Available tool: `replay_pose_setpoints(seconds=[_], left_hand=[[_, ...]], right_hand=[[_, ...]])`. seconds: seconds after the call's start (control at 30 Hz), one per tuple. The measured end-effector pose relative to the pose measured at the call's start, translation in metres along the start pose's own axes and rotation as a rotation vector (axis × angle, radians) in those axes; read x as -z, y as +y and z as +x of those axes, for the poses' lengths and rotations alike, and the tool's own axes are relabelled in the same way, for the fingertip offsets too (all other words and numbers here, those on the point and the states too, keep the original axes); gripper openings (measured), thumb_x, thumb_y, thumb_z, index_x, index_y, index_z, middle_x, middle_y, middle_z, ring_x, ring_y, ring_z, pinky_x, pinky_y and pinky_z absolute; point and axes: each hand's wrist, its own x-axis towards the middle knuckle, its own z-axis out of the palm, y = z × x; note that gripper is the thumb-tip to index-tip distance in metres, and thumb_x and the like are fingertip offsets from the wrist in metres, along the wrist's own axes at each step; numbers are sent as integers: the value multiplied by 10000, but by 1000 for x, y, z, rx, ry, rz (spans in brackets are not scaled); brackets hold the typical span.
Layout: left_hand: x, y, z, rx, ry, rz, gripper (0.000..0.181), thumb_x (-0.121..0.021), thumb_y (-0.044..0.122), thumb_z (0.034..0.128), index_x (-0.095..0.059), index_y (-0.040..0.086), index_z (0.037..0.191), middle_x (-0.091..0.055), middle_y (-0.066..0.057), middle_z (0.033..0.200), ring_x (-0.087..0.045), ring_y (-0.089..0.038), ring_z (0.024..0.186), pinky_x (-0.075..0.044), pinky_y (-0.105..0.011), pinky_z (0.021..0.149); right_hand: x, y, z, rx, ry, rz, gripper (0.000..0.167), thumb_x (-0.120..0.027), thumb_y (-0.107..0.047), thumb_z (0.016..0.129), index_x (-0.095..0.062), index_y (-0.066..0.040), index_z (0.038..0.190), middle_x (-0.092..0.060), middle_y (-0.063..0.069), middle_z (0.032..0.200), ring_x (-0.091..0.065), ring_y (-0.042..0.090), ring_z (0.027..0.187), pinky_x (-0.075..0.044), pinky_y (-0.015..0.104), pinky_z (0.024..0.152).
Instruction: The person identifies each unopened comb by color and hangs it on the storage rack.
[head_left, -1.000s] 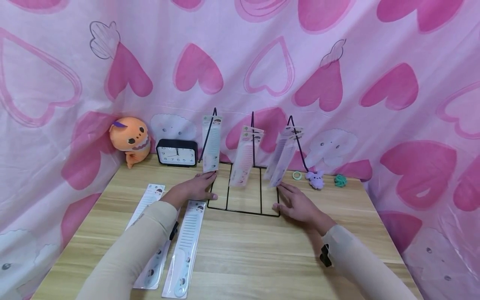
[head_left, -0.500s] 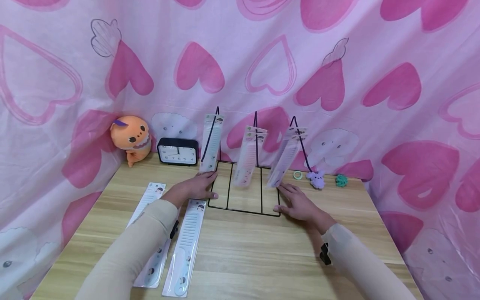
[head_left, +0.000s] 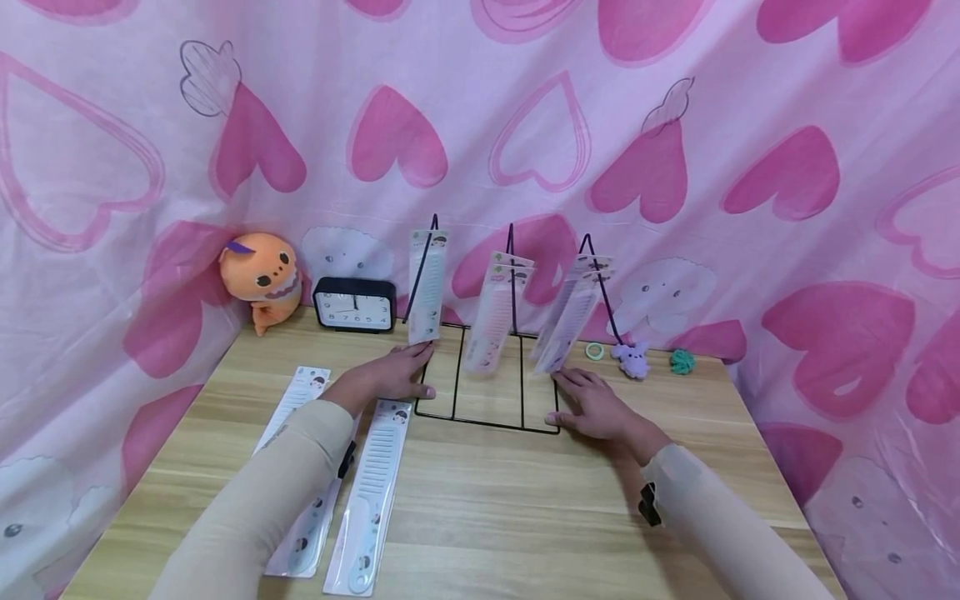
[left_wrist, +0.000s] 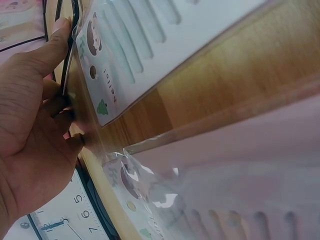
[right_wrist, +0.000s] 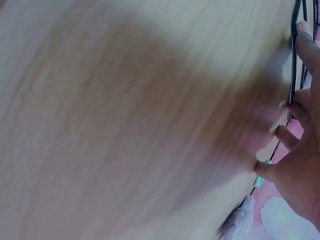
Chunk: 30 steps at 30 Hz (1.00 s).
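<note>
A black wire display rack (head_left: 487, 425) stands at the back of the table, with packaged combs on its hooks. One pale blue comb (head_left: 427, 287) hangs on the left, pink combs (head_left: 491, 325) in the middle and purple combs (head_left: 566, 325) on the right. My left hand (head_left: 390, 375) grips the base's left side bar, its thumb across the wire. On the opposite side bar, my right hand (head_left: 600, 408) holds the wire between thumb and fingers. Two packaged pale blue combs lie by my left forearm: one comb (head_left: 371, 500) uncovered, the other comb (head_left: 307, 542) partly under the sleeve.
Behind my left hand stand a black clock (head_left: 354, 307) and an orange plush toy (head_left: 262, 279). To the right of the rack lie a pale green ring (head_left: 594, 351), a purple plush toy (head_left: 632, 360) and a green scrunchie (head_left: 682, 361). A heart-patterned curtain (head_left: 675, 167) hangs behind the table.
The rack's hooks and hanging combs have shifted slightly to the right, and the combs sway a little. Both hands keep their places on the base.
</note>
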Motion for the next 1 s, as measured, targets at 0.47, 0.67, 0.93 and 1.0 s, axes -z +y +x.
replay_pose_setpoints(seconds=[0.47,0.67,0.93,1.0], left_hand=[[-4,-6,1,-2,12,-25,1024,-726,527,1050,-127,151,1790,-50,-99,1890,-27,-511,1721,-163,-653,1405],[-4,-7,-1,-22,27,-51,1029,-725,536,1048,-127,148,1790,-32,-96,1889,-25,-530,1714,-147,-674,1400],[-3,-9,-2,-58,32,-19,985,-686,547,1070,-162,112,1781,-78,-142,1881,-67,-503,1720,-169,-654,1402],[0,-9,-3,-67,28,-4,968,-678,545,1075,-173,114,1780,-92,-144,1880,-80,-469,1729,-183,-637,1405]], right_hand=[[3,-2,0,-14,-21,-6,921,-780,-571,994,-467,-27,1668,-460,249,1724,-396,531,1592,-307,694,1335],[3,-2,0,-19,-24,-7,930,-779,-577,992,-452,-43,1680,-459,239,1728,-392,527,1598,-303,693,1338],[4,-1,1,-27,-36,-5,945,-775,-587,993,-427,-63,1698,-441,214,1748,-379,511,1609,-296,687,1345],[5,-1,1,-21,-29,-12,942,-779,-583,991,-432,-62,1695,-451,222,1739,-389,520,1600,-303,691,1338]])
